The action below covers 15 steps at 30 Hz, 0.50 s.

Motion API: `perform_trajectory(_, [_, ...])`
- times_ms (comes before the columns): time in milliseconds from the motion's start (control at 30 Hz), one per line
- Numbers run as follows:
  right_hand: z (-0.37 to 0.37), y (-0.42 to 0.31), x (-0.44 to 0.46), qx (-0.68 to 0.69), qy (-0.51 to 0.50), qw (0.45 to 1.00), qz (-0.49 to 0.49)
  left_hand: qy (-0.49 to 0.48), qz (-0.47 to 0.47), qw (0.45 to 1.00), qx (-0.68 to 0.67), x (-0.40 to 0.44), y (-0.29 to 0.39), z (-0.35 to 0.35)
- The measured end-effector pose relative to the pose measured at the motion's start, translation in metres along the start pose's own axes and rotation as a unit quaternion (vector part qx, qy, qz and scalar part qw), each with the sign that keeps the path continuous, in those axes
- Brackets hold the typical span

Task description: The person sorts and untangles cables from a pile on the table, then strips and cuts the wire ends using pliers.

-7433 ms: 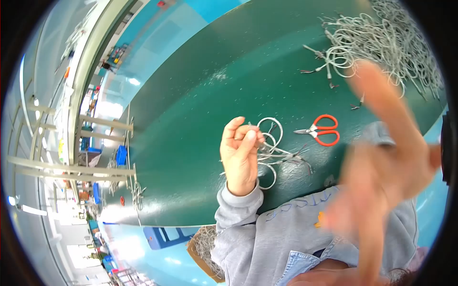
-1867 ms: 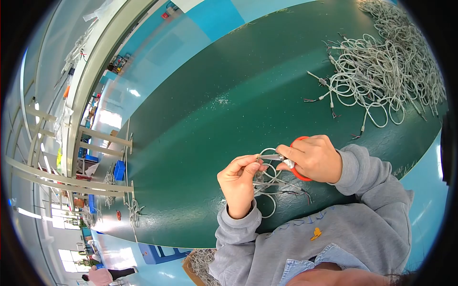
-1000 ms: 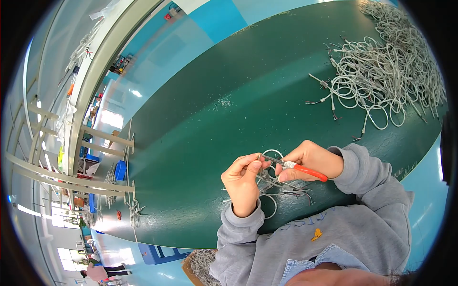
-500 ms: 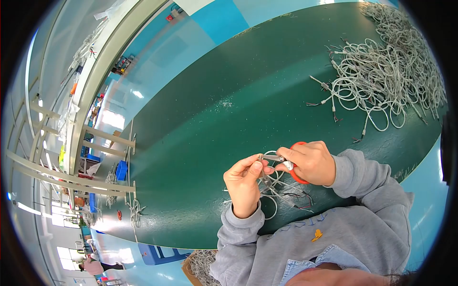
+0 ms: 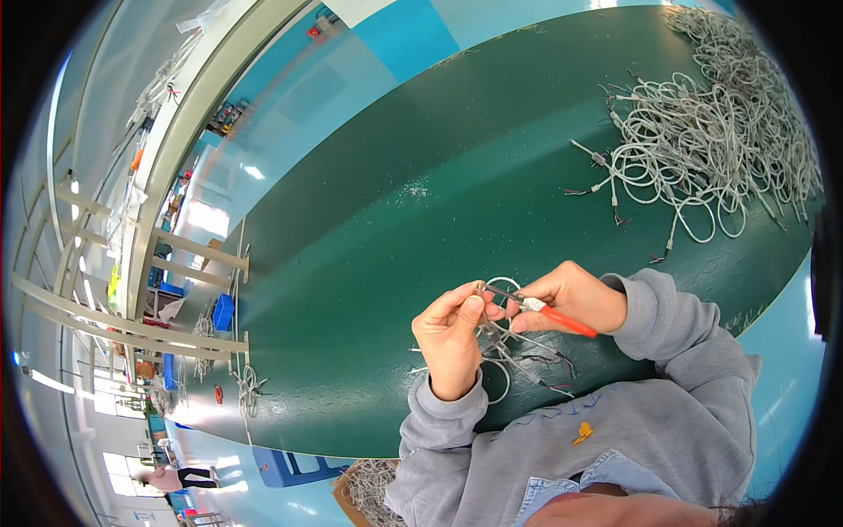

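Observation:
My left hand (image 5: 451,338) pinches the end of a cable between thumb and fingers, over the green table (image 5: 369,290). In my right hand (image 5: 571,303) are the scissors (image 5: 566,320) with red handles, turned on edge. Their blades point left and reach the fingertips of my left hand, at the held cable end. Just how the blades meet the cable is too small to tell. Below the hands lie a few grey cables (image 5: 507,373) in loops, with thin dark and red wires at their ends.
A large heap of grey cables (image 5: 720,140) covers the table's far right. White scraps (image 5: 414,189) are scattered mid-table. Further left are a blue bin (image 5: 223,313) and a metal frame (image 5: 132,325). A cardboard box of cables (image 5: 369,487) stands below the table edge. A person (image 5: 167,479) is far off.
Since the first frame, the scissors have been picked up from the table by my right hand. Over the last second they turned flat, then on edge again, while my left hand kept its pinch.

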State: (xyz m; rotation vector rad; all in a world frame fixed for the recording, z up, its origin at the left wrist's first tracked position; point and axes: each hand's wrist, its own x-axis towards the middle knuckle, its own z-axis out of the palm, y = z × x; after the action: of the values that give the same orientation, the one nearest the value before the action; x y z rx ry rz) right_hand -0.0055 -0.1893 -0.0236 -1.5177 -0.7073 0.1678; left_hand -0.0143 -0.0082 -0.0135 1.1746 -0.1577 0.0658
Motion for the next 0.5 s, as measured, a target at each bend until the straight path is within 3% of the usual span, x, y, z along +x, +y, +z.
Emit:
perform_trajectory(33, [-0.003,-0.005,0.001,0.000,-0.001,1.000,0.000,-0.001,0.001,1.000,-0.002,0.000,-0.001,-0.001])
perform_trajectory(133, [-0.014,-0.031,0.003,0.172,-0.083,0.950,0.246,-0.002,0.002,1.000,-0.006,0.001,-0.001,-0.003])
perform_trajectory(167, [-0.011,-0.027,0.003,0.172,-0.083,0.950,0.246,-0.002,0.000,1.000,-0.004,0.001,0.000,-0.003])
perform_trajectory(267, [0.002,-0.003,0.000,0.041,0.001,0.999,0.033,-0.002,-0.004,1.000,-0.001,0.001,0.001,-0.003])
perform_trajectory(300, [0.002,-0.003,0.000,0.041,0.001,0.999,0.033,-0.006,-0.006,1.000,-0.008,0.000,0.001,-0.003])
perform_trajectory(333, [0.003,-0.003,0.000,-0.067,0.041,0.997,-0.026,-0.010,-0.007,1.000,-0.015,0.000,0.001,-0.002])
perform_trajectory(400, [0.003,-0.004,0.000,-0.276,0.118,0.943,-0.143,-0.014,-0.009,1.000,-0.022,0.000,0.001,-0.002])
perform_trajectory(500, [0.004,-0.009,-0.003,-0.377,0.141,0.905,-0.138,-0.007,-0.010,1.000,-0.025,0.001,-0.002,-0.003])
